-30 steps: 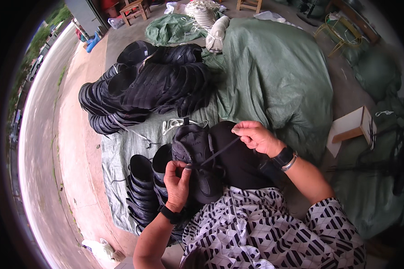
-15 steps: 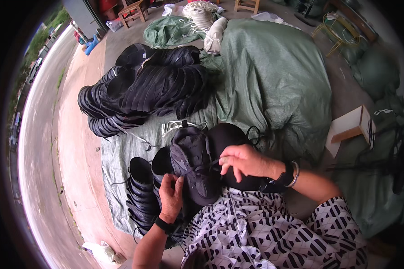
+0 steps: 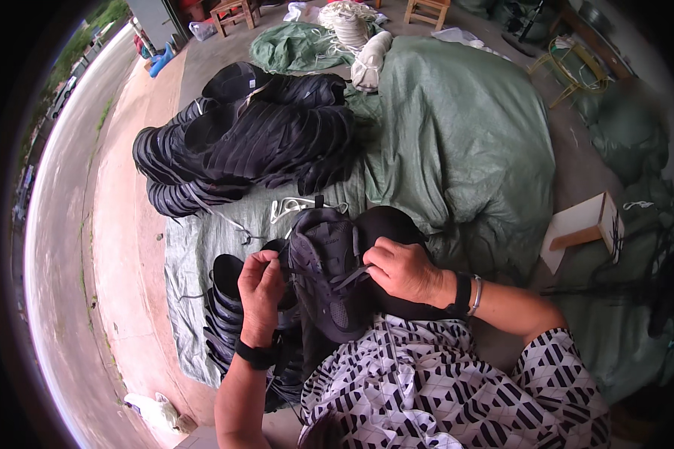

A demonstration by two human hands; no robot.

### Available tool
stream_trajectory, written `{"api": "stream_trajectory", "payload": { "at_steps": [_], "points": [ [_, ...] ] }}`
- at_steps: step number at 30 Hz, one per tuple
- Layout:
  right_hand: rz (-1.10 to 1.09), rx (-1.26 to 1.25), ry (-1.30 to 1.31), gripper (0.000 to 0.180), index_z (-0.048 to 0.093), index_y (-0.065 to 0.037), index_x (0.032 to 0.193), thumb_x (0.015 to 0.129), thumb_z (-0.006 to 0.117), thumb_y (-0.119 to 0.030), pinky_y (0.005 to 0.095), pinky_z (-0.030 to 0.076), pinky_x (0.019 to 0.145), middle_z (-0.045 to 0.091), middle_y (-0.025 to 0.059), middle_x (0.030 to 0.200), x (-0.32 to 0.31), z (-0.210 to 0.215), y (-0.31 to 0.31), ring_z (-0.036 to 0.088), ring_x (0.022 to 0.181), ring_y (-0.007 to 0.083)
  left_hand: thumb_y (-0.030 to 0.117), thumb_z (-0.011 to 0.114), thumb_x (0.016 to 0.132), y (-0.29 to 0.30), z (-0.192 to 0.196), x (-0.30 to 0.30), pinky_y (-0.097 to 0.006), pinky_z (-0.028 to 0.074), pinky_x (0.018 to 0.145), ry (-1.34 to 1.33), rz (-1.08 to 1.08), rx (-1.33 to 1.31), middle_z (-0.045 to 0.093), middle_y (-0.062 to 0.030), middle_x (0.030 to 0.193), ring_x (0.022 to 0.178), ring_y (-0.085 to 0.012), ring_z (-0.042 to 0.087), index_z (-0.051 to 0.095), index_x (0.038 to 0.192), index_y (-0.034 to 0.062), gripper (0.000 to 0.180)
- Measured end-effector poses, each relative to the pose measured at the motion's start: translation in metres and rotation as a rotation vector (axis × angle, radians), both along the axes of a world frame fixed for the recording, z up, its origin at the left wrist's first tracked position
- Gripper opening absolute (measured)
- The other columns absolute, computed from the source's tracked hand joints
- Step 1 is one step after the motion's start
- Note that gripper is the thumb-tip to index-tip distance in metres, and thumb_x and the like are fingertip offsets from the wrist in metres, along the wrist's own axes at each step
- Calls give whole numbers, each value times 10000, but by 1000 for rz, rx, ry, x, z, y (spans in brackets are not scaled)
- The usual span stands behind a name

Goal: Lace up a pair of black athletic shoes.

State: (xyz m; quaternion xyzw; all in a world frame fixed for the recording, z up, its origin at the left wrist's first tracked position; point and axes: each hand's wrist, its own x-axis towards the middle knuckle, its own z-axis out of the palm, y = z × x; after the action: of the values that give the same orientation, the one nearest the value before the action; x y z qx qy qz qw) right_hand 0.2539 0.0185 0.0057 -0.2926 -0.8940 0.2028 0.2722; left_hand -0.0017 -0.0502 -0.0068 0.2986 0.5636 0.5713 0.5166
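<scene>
A dark grey and black shoe upper (image 3: 325,258) rests in front of me, its toe toward my body. My right hand (image 3: 406,273) pinches a black shoelace (image 3: 350,279) at the shoe's right side, and the lace crosses the front of the tongue. On the shoe's left, my left hand (image 3: 260,293) has thumb and forefinger pressed together on what looks like the other lace end, mostly hidden. A rounded black form (image 3: 386,223) lies behind my right hand. Stacked black shoe uppers (image 3: 225,314) stand beside my left forearm.
Beyond the shoe lies a large heap of black shoe uppers (image 3: 254,142) on green woven sheeting (image 3: 457,142). A white cord bundle (image 3: 348,26) and wooden stools are farther back. At right stands a white board with a wooden edge (image 3: 580,224).
My left hand has moved up and left, away from the shoe's front. My right hand has turned and closed more tightly on the lace, which now lies looser across the shoe.
</scene>
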Motion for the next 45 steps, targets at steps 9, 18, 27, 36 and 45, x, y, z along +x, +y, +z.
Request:
{"api": "stream_trajectory", "payload": {
  "at_steps": [9,18,27,36,45],
  "points": [
    [175,-722,84,153,641,-1,903,786,659,-99,230,468,604,635,64,689,1,2,5,609,630,124,114,528,912,0,-9,-14,-180,235,410,-36,95,-28,423,73,605,461,-13,324,531,996,73,93],
    [331,-674,130,180,634,-7,844,829,666,-183,213,450,538,602,8,653,4,-5,12,552,585,46,102,521,919,1,10,-30,-196,224,402,-241,169,77,371,67,571,444,-25,286,532,1000,77,85],
    [-52,-272,125,87,614,-31,872,831,620,-108,329,502,634,614,103,794,1,3,7,628,715,273,108,491,935,-13,29,-59,-178,195,410,-5,248,78,335,89,576,460,-1,254,534,1047,69,127],
    [-83,-1085,319,129,664,-8,824,843,643,-135,201,418,510,610,3,611,69,-22,-1,539,531,46,42,527,886,-54,-57,-92,-233,435,634,782,9,29,573,-1,796,679,-97,512,577,951,4,91],
    [-389,-842,337,133,653,5,917,883,554,-76,202,432,456,640,41,703,72,-7,29,537,489,62,41,441,926,-48,-27,-35,-254,451,748,694,-40,19,666,-72,859,776,-124,587,468,1240,27,315]
  ]
}}
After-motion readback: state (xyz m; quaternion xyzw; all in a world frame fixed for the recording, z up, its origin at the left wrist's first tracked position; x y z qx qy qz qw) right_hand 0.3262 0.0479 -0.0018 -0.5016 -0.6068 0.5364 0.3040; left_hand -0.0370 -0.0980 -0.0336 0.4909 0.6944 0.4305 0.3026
